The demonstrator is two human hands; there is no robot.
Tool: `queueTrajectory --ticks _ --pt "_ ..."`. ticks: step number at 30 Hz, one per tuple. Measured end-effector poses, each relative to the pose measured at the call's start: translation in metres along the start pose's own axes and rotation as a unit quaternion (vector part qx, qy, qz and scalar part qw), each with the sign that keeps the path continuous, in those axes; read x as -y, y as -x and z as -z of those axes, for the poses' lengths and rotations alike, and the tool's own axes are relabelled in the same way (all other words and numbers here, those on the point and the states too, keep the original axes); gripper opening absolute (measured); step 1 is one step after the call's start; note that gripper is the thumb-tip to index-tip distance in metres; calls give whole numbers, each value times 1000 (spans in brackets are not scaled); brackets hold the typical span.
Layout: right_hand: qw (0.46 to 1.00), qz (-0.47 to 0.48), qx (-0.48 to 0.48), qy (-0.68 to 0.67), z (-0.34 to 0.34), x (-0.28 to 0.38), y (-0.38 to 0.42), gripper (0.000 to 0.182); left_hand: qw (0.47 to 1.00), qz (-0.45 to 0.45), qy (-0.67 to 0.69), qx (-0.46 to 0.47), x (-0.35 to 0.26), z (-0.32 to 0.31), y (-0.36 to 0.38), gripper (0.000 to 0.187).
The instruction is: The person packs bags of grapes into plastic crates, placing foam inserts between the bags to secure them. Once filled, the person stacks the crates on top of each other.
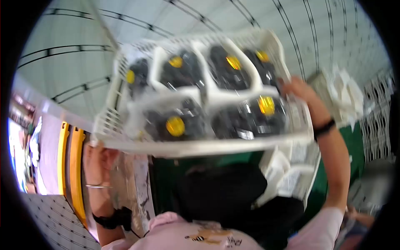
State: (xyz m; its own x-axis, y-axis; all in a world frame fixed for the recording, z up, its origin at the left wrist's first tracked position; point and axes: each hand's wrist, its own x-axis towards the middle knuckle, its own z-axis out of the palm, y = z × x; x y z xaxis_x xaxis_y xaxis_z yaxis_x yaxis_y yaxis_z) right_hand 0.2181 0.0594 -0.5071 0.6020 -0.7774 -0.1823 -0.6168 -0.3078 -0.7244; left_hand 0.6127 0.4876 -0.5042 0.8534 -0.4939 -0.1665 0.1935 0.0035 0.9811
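Observation:
A white plastic crate (pixel 233 146) is held up in front of me, slightly tilted. Inside lie several clear packs of dark, round fruit that look like black grapes (pixel 175 125), each with a yellow round sticker (pixel 266 106). White padded dividers (pixel 204 71) separate the packs. My left hand (pixel 99 160) grips the crate's near left corner from below, its fingertips partly hidden by the rim. At the right side wall, my right hand (pixel 301 92) is closed over the edge. The picture is blurred by motion.
Below on the right stands another white crate (pixel 291 177) with white dividers. Stacked white crates (pixel 378 112) and white wrapping (pixel 346 96) are at the far right. Yellow-orange bars (pixel 76 175) run along the left. Part of another person (pixel 360 221) shows at lower right.

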Motion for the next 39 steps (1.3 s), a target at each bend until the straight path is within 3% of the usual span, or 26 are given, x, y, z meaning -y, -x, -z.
queueTrajectory --ticks 2,4,5,7,9,12,13,16,19,28,29,30,32,34,35,38,39 --pt "994 -38 94 51 3 -19 -32 24 992 -3 -126 15 1 14 -3 30" --pt "983 31 140 114 13 -39 -57 20 984 -14 -168 -58 17 22 -12 46" --pt "976 84 135 148 13 -43 -61 21 989 25 -138 -45 20 19 -21 56" --pt "951 189 110 219 14 -49 -68 21 998 33 -31 37 29 -19 -22 57" --pt "935 198 84 281 14 -45 -70 26 992 50 60 98 26 -37 -19 57" --pt "997 17 0 75 7 -13 -33 39 996 60 29 52 17 -37 -23 54" --pt "996 -3 -14 89 7 -17 -42 36 997 55 34 46 20 -36 -23 55" --pt "998 10 -37 47 8 -18 -44 32 997 52 42 45 28 -31 -17 58" --pt "991 82 -38 96 14 -13 -68 27 997 40 55 39 39 -18 -24 61" --pt "994 9 -6 110 13 -46 -130 31 996 61 54 36 39 -33 -5 63" --pt "990 8 0 144 14 -34 -106 32 997 57 51 25 42 -36 -2 63" --pt "984 47 50 165 18 -36 -122 31 997 53 48 13 42 -42 6 63" --pt "870 314 94 368 30 -58 -115 12 998 37 46 22 36 -51 15 62" --pt "927 184 41 323 35 -44 -88 26 996 36 61 54 41 -48 17 62" --pt "936 201 28 289 36 -51 -93 25 989 48 69 122 42 -37 12 63" --pt "997 -32 37 68 25 -38 -90 30 990 37 26 133 44 -26 7 62" --pt "988 75 46 127 26 -45 -94 29 986 24 33 160 46 -27 6 65"
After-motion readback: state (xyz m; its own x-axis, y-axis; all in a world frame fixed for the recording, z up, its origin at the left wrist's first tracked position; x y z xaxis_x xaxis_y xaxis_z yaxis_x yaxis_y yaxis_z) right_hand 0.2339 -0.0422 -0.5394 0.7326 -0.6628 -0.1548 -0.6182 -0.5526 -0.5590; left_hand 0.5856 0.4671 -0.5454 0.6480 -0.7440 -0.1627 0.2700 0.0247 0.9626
